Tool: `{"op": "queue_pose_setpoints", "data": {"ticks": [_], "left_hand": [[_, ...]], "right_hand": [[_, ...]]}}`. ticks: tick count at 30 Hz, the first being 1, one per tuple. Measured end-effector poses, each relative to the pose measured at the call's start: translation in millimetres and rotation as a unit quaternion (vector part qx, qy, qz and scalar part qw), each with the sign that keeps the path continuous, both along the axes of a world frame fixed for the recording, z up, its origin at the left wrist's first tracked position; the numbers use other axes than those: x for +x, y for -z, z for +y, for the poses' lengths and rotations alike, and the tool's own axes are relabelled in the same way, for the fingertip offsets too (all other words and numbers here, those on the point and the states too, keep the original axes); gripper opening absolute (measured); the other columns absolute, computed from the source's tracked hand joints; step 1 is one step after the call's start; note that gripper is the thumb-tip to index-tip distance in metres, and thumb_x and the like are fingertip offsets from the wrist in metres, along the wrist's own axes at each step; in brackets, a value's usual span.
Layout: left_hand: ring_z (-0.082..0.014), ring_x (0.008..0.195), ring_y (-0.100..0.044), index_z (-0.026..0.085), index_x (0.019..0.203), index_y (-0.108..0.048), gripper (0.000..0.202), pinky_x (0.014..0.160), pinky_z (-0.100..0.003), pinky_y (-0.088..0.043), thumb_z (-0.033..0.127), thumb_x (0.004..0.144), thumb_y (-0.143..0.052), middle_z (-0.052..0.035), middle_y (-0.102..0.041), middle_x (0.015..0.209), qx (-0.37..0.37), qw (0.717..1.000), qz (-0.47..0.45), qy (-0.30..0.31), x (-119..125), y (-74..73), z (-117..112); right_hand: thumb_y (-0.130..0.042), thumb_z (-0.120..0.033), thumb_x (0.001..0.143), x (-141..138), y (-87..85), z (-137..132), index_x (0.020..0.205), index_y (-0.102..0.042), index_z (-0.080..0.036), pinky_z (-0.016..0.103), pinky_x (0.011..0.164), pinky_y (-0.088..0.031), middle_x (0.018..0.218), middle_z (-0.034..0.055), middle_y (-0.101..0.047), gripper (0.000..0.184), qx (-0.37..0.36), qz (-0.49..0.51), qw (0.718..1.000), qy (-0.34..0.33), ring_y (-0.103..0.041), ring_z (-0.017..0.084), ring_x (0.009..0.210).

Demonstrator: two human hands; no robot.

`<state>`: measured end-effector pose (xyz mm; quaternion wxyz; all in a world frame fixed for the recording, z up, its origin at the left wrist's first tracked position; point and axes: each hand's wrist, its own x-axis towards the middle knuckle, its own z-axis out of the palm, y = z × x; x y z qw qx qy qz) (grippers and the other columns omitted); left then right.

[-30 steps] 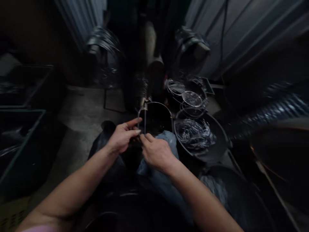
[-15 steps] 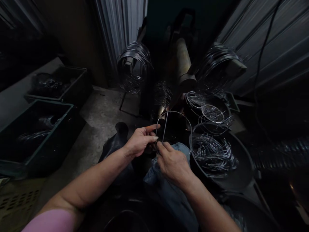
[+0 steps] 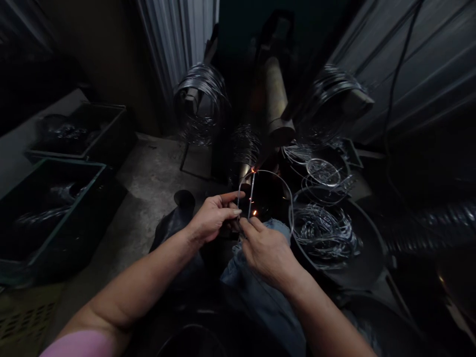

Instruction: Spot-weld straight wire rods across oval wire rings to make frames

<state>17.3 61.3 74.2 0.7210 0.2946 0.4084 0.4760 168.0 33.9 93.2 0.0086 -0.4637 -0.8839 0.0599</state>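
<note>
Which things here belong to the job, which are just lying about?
Job: left hand, right hand, the bent wire loop they hold, sparks beside it.
Lying about: wire coils on stands, black basin of wire rings, dark crates.

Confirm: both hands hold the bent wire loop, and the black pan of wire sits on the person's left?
No: the head view shows the black pan of wire on the person's right. The left hand and right hand do hold the bent wire loop.
</note>
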Motion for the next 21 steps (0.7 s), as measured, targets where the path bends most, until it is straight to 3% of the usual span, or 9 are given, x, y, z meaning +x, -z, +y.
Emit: {"op": "queue_pose_setpoints", "data": {"ticks": [4,7,10,11,13,14,17,21], "left_hand": [[-0.0061,0.045,-0.050,0.015,0.105,-0.062,0.045,0.046,-0.020,-0.043,0.011,0.061,-0.067,0.0046,-0.053,0.059,-0.013,0.999,0.040,0.012,0,-2.1,-4],[-0.0076,0.047,-0.053,0.016,0.108,-0.061,0.048,0.045,-0.020,-0.043,0.012,0.061,-0.069,0.0042,-0.054,0.061,-0.028,0.996,0.080,0.019,0,1.7,-10],[-0.0093,0.049,-0.056,0.017,0.109,-0.061,0.049,0.045,-0.018,-0.042,0.012,0.060,-0.070,0.0036,-0.054,0.061,-0.048,0.992,0.113,0.034,-3,13.3,-20],[-0.0097,0.050,-0.057,0.017,0.108,-0.061,0.050,0.045,-0.018,-0.042,0.012,0.060,-0.071,0.0035,-0.054,0.061,-0.060,0.990,0.122,0.039,-4,17.7,-24],[-0.0097,0.050,-0.057,0.017,0.108,-0.061,0.051,0.044,-0.017,-0.042,0.012,0.058,-0.072,0.0033,-0.055,0.062,-0.082,0.987,0.131,0.040,-7,25.6,-34],[-0.0096,0.050,-0.057,0.017,0.108,-0.061,0.052,0.044,-0.017,-0.042,0.012,0.058,-0.072,0.0032,-0.055,0.062,-0.092,0.986,0.134,0.039,-8,28.5,-39],[-0.0086,0.050,-0.056,0.017,0.108,-0.061,0.052,0.045,-0.017,-0.042,0.013,0.057,-0.073,0.0039,-0.054,0.062,-0.109,0.984,0.134,0.033,-7,32.9,-53],[-0.0081,0.050,-0.055,0.017,0.108,-0.061,0.053,0.045,-0.017,-0.042,0.012,0.056,-0.072,0.0042,-0.053,0.062,-0.120,0.984,0.129,0.031,1,32.9,-66]], "right_hand": [[-0.042,-0.024,0.083,4,-1.6,-18,0.123,-0.048,-0.017,0.031,0.075,-0.038,0.098,0.0093,-0.059,0.040,0.044,0.047,0.998,-0.005,-0.053,0.019,0.086],[-0.044,-0.030,0.084,28,15.5,-40,0.123,-0.048,-0.025,0.036,0.090,-0.031,0.113,0.0062,-0.056,0.039,0.115,0.140,0.983,0.029,-0.046,0.020,0.106],[-0.043,-0.032,0.085,86,56.2,-65,0.116,-0.055,-0.022,0.035,0.092,-0.032,0.112,0.0071,-0.056,0.034,0.159,0.179,0.949,0.206,-0.046,0.018,0.107],[-0.040,-0.032,0.086,111,73.1,-74,0.113,-0.057,-0.019,0.035,0.091,-0.033,0.111,0.0096,-0.056,0.034,0.165,0.177,0.921,0.307,-0.048,0.019,0.106],[-0.032,-0.033,0.088,165,107.6,-92,0.115,-0.054,-0.014,0.033,0.088,-0.037,0.112,0.0125,-0.055,0.039,0.116,0.161,0.836,0.511,-0.048,0.019,0.107],[-0.029,-0.032,0.089,191,123.8,-102,0.115,-0.053,-0.011,0.035,0.085,-0.040,0.110,0.0142,-0.056,0.041,0.098,0.153,0.813,0.553,-0.050,0.020,0.104],[-0.037,-0.032,0.088,243,165.0,-129,0.098,-0.059,-0.009,0.033,0.070,-0.046,0.088,0.0103,-0.062,0.032,0.025,0.135,0.783,0.606,-0.058,0.019,0.083],[-0.051,-0.034,0.085,256,203.7,-151,0.097,-0.057,-0.013,0.029,0.065,-0.049,0.089,0.0030,-0.059,0.024,-0.074,0.131,0.777,0.612,-0.058,0.012,0.073]]}}
